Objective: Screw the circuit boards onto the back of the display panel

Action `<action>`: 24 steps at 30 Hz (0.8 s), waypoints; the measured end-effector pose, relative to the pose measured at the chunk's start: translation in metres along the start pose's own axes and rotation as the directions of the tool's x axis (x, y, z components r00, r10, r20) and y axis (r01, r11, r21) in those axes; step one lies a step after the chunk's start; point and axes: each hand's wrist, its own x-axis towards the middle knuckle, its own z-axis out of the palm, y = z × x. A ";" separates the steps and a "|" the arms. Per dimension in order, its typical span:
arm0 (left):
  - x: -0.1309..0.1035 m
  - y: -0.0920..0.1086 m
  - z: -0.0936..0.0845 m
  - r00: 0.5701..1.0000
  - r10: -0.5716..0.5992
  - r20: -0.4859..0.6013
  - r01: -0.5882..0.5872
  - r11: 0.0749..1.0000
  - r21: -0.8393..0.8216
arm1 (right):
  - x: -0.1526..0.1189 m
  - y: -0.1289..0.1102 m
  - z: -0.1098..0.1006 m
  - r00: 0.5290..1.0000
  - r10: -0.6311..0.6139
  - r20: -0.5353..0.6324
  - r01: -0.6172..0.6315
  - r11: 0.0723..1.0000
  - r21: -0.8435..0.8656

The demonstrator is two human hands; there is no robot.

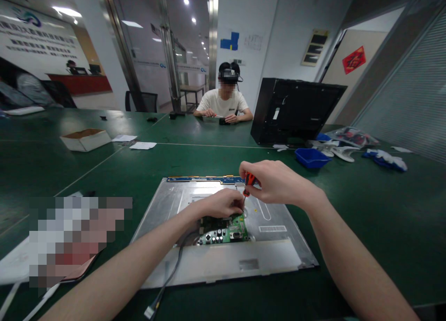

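A screwdriver (249, 180) with a red and black handle is in my right hand (275, 181), its shaft pointing down. The tip meets the upper right corner of a green circuit board (239, 226), beside my left hand (223, 204). My left fingers are curled together there; what they hold, if anything, is hidden. Under the board lies a flat silver metal display panel (278, 219), with a narrow blue circuit strip (195, 179) along its far edge. A grey cable (177, 260) runs from near the board over the panel's front edge to a white connector (149, 312).
A black monitor (296, 109) stands at the back right, near a blue tray (311, 158) and gloves (385, 159). An open white box (85, 140) and papers (142, 145) lie to the left. Across the green table (365, 209) sits another person (226, 100), hands at work.
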 end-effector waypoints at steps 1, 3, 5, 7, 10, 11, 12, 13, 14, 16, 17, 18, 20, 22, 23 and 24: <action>0.000 0.000 0.000 1.000 -0.001 0.003 0.001 1.000 0.003 | 0.000 0.000 0.000 1.000 -0.002 0.003 0.002 1.000 -0.001; 0.000 0.000 0.000 1.000 -0.006 0.011 0.006 1.000 0.007 | 0.000 0.000 0.001 1.000 -0.001 0.006 0.001 1.000 -0.012; 0.000 -0.001 0.000 1.000 -0.009 0.016 0.009 1.000 0.003 | 0.001 -0.001 0.001 1.000 0.007 0.006 -0.006 0.999 -0.034; 0.000 -0.002 0.000 1.000 -0.007 0.017 0.007 1.000 -0.002 | 0.002 -0.001 0.001 1.000 0.017 0.001 -0.017 0.998 -0.058; 0.000 -0.002 0.000 1.000 -0.004 0.019 0.005 1.000 -0.005 | 0.002 -0.001 0.001 1.000 0.031 -0.004 -0.031 0.996 -0.087; 0.000 -0.002 0.000 1.000 -0.004 0.022 0.004 1.000 -0.005 | 0.003 0.000 0.002 0.999 0.034 -0.004 -0.034 0.995 -0.096; 0.000 -0.002 0.000 1.000 -0.002 0.024 0.002 1.000 -0.003 | 0.003 0.000 0.002 0.999 0.036 -0.003 -0.037 0.994 -0.103; 0.000 -0.002 0.000 1.000 0.000 0.025 0.000 1.000 -0.001 | 0.002 0.001 0.002 0.999 0.037 -0.004 -0.038 0.994 -0.107; 0.000 -0.002 0.000 1.000 0.003 0.025 -0.003 1.000 0.002 | 0.002 0.001 0.002 0.999 0.036 -0.008 -0.037 0.993 -0.108; 0.000 -0.002 0.000 1.000 0.001 0.022 -0.001 1.000 0.004 | 0.002 0.002 0.003 0.999 0.033 -0.016 -0.035 0.993 -0.112; 0.000 -0.002 0.001 1.000 -0.002 0.021 0.002 1.000 0.000 | 0.003 0.002 0.003 0.999 0.034 -0.020 -0.036 0.992 -0.117; 0.000 -0.002 0.001 1.000 -0.005 0.022 0.005 1.000 -0.004 | 0.003 0.002 0.004 0.999 0.036 -0.023 -0.039 0.991 -0.125; 0.001 -0.002 0.001 1.000 -0.009 0.024 0.009 1.000 -0.010 | 0.004 0.003 0.004 0.999 0.048 -0.022 -0.050 0.989 -0.141; 0.001 -0.002 0.001 1.000 -0.011 0.026 0.011 1.000 -0.007 | 0.004 0.003 0.004 0.998 0.056 -0.017 -0.058 0.988 -0.147; 0.001 -0.002 0.001 1.000 -0.013 0.027 0.013 1.000 -0.004 | 0.004 0.003 0.003 0.998 0.055 -0.012 -0.056 0.988 -0.142; 0.001 -0.002 0.001 1.000 -0.014 0.026 0.014 1.000 -0.001 | 0.004 0.002 0.003 0.999 0.051 -0.008 -0.051 0.990 -0.132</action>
